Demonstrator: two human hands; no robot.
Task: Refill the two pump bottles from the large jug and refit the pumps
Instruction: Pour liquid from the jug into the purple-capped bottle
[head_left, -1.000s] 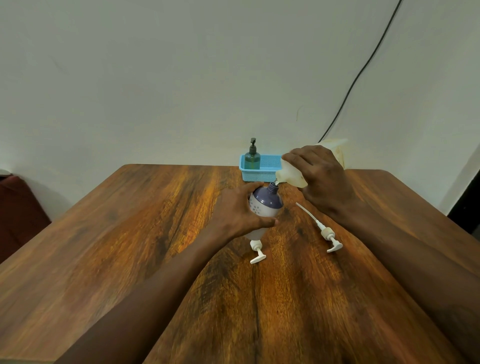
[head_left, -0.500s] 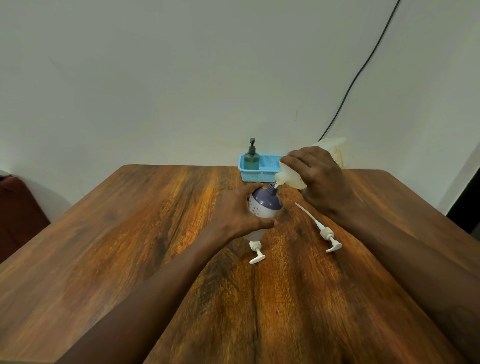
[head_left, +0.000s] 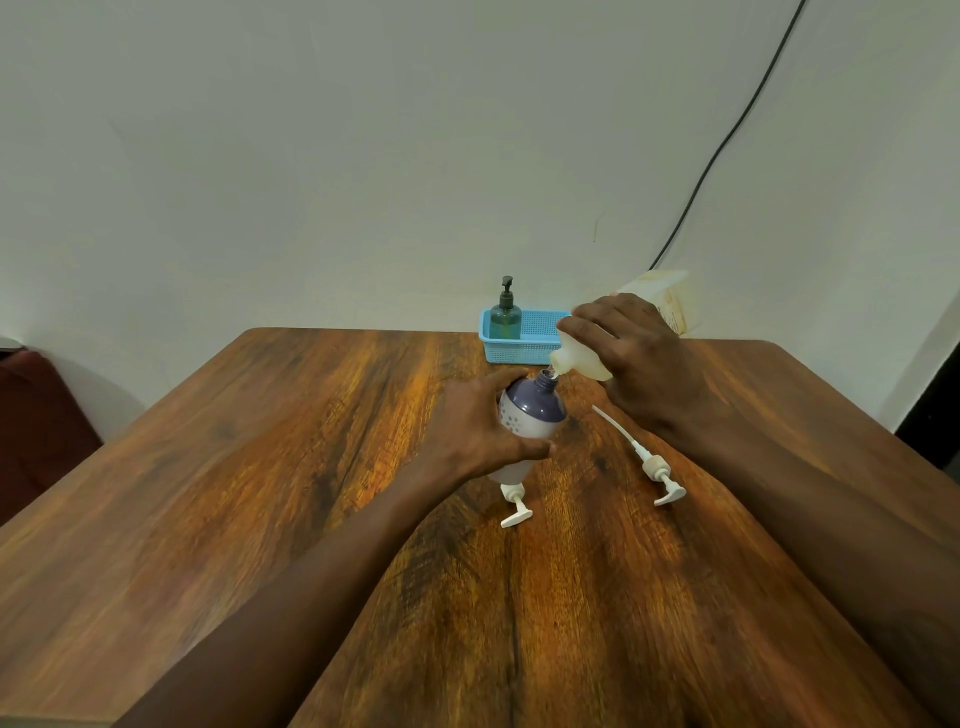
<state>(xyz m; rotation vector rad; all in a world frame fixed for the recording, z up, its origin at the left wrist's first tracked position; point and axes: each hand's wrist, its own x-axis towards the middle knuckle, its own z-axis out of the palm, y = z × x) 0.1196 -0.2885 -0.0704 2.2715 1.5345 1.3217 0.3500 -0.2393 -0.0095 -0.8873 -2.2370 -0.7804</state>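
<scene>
Purple pump bottle (head_left: 532, 415) standing mid-table, neck open, pump off. Left hand (head_left: 478, 426) wrapping round its body, steadying it. Large pale jug (head_left: 584, 361) tipping down from far right, spout meeting bottle mouth. Right hand (head_left: 628, 358) gripping jug near neck. Jug probably heavy, smooth-sided, perhaps slick, so a grip close to spout is aiding aim. Bottle likely light and tippy, best held at waist. Two white pumps lying loose on table (head_left: 260, 467): near pump (head_left: 514, 506) just before bottle, right pump (head_left: 657, 470) alongside. Green bottle (head_left: 505, 317) sitting in blue basket (head_left: 535, 348), far edge.
</scene>
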